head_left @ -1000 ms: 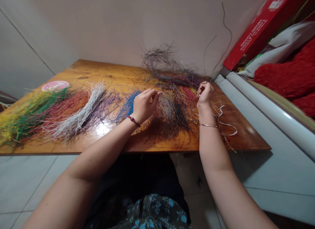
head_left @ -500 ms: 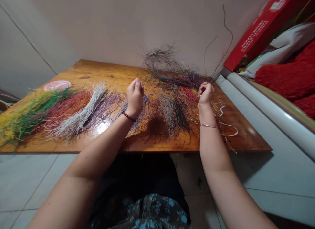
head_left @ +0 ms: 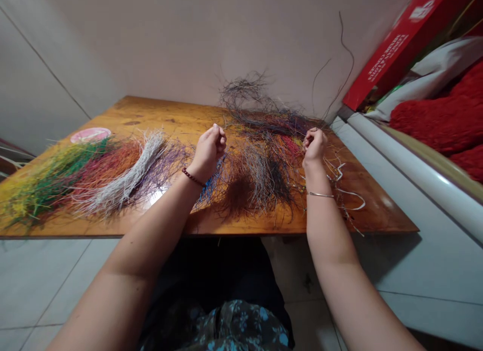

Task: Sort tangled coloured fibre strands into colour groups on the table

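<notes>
My left hand [head_left: 211, 147] is closed in a pinch above the middle of the table, over a bundle of thin blue strands [head_left: 212, 182]. My right hand [head_left: 314, 144] is also closed, fingers curled, beside red-pink strands [head_left: 290, 146]. Whatever either hand holds is too fine to make out. Between the hands lie brown strands [head_left: 234, 162] and a bundle of grey strands [head_left: 260, 167]. Behind them, a dark tangle of strands [head_left: 249, 97] rests at the table's back edge against the wall.
On the wooden table [head_left: 158, 109] to the left lie white strands [head_left: 128, 175], purple strands [head_left: 160, 167], orange-red strands [head_left: 116, 162], green strands [head_left: 81, 162] and a pink round disc [head_left: 90, 135]. White scraps [head_left: 350, 195] lie at right. A red box [head_left: 388, 49] and red fluffy material [head_left: 441, 109] stand beyond.
My left hand has turned slightly, so its curled fingers show more, and has shifted a little. My right hand stays closed in nearly the same place.
</notes>
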The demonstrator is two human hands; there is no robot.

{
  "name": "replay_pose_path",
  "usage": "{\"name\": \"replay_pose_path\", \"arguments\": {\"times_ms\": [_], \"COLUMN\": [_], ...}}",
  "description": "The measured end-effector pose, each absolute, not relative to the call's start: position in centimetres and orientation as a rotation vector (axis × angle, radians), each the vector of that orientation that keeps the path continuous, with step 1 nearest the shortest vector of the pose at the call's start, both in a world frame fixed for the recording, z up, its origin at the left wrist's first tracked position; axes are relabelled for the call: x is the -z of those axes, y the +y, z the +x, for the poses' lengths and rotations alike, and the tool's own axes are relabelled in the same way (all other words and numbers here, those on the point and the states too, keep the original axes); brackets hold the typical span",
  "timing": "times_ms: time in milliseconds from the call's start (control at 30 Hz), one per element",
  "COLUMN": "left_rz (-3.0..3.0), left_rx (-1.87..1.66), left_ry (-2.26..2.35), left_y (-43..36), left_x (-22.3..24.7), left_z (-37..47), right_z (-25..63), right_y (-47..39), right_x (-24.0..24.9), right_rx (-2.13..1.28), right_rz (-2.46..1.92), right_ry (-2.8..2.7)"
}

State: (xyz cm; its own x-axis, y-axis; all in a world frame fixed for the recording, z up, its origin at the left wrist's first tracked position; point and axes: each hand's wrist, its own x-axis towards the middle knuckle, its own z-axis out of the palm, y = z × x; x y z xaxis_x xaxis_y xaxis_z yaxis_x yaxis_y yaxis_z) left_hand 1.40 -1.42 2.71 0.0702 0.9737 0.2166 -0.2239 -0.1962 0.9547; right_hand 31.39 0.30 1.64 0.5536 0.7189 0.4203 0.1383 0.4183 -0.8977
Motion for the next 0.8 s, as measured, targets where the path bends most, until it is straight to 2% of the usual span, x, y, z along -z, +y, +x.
{"name": "replay_pose_path", "arguments": {"times_ms": [800], "left_rz": [1.339], "left_rx": [-1.44], "left_ry": [0.929], "left_y": [-0.78], "left_x": [-2.46], "left_z": [0.53], "right_z": [31.46], "right_y": [0.49], "right_x": [-1.37], "right_rx": [-0.421], "right_rz": [-1.115], "right_ry": [-0.952]}}
